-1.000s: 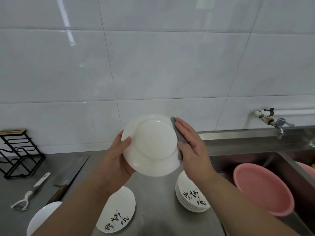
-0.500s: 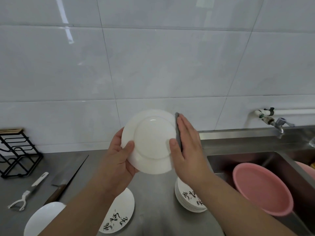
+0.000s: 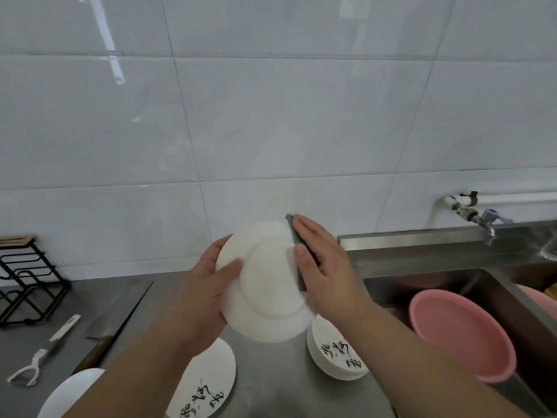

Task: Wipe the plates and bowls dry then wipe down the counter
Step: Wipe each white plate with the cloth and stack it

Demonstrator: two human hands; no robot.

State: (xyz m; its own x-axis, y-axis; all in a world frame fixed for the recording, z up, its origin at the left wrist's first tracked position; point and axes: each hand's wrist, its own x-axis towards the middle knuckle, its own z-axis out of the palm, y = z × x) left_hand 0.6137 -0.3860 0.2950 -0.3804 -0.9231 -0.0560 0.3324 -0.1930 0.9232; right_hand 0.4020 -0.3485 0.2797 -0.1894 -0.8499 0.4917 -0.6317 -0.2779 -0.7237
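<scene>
A pale tiled wall [image 3: 271,116] fills the upper half of the view, its gloss catching streaks of light. Below it runs a stainless-steel tabletop [image 3: 271,378], joined at three o'clock by a sunken steel sink [image 3: 422,274] in which a pink basin [image 3: 461,333] leans. Above the tabletop's middle a white plate [image 3: 271,297] is held up, its underside facing the camera. The left hand [image 3: 205,291] grips its nine o'clock rim, thumb on the near face. The right hand [image 3: 325,273], fingers long and nearly straight, pinches a grey cloth [image 3: 291,224] against the three o'clock rim with the thumb in front. At nine o'clock a black wire rack [image 3: 27,282] stands against the wall. A stack of lettered plates [image 3: 337,354] sits at five o'clock of the held plate, a single lettered plate [image 3: 205,384] at seven, and a plain white dish [image 3: 69,393] at the lower-left edge. A cleaver [image 3: 120,318] and a white peeler [image 3: 42,354] lie near the rack, and a tap [image 3: 482,220] juts from the wall at two o'clock.
</scene>
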